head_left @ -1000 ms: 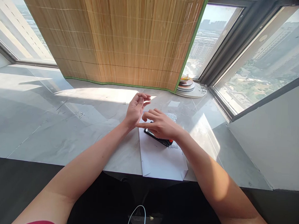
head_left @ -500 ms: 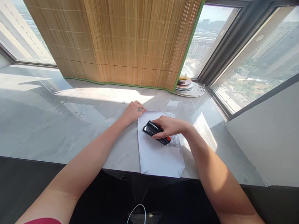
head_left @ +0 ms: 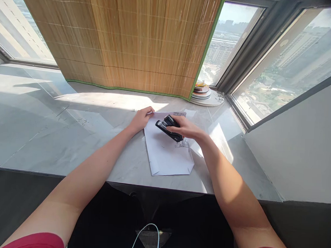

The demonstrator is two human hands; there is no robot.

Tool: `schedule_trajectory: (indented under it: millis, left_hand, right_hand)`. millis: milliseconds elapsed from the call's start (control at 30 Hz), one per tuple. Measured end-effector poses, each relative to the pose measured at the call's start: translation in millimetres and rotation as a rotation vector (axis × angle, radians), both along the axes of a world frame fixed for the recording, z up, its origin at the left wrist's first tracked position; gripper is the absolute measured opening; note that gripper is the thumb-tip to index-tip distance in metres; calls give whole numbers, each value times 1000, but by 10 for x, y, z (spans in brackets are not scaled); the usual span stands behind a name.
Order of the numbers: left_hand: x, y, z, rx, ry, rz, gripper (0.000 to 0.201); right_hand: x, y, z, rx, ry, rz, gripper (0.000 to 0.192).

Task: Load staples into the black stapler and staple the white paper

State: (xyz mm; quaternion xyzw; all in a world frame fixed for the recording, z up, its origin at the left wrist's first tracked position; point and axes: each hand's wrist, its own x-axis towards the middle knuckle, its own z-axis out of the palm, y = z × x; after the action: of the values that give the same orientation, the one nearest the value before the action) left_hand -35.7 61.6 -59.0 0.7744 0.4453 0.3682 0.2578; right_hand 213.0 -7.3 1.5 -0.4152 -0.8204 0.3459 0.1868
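A stack of white paper sheets (head_left: 166, 157) lies on the grey marble sill (head_left: 71, 142), with printed text showing at its right edge. My right hand (head_left: 185, 129) grips a black stapler (head_left: 165, 124) and holds it lifted over the upper part of the sheets, its nose pointing left toward the top left corner. My left hand (head_left: 140, 120) pinches that top left corner of the paper against the sill.
A bamboo blind (head_left: 125, 42) with green edging hangs behind the sill. A stack of plates (head_left: 203, 92) sits at the back right by the window frame (head_left: 239, 61). A white cable (head_left: 146, 234) hangs below, near my lap.
My right hand closed on the stapler and raised it off the paper toward the top left corner. My left hand came down and took hold of that corner. The sheets turned slightly.
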Motion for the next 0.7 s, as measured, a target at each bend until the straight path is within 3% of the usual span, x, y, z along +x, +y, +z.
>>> schedule_trajectory:
  millis: [133, 267, 433, 500, 633, 700]
  left_hand:
    - [-33, 54, -40, -8, -76, 59, 18]
    - [-54, 98, -103, 11, -49, 159, 21]
    - [4, 15, -61, 190, 156, 291, 33]
    - [49, -52, -14, 235, 238, 190, 35]
    - [127, -159, -4, 148, 442, -198, 34]
    - [141, -171, -51, 132, 522, -242, 44]
  right_hand:
    - [318, 54, 90, -46, 30, -165, 21]
    - [590, 133, 84, 54, -99, -257, 29]
    - [570, 165, 28, 165, -202, -247, 20]
    - [471, 136, 28, 187, -187, -257, 21]
    - [339, 87, 55, 163, -219, -217, 26]
    - [363, 88, 67, 141, -258, -202, 26]
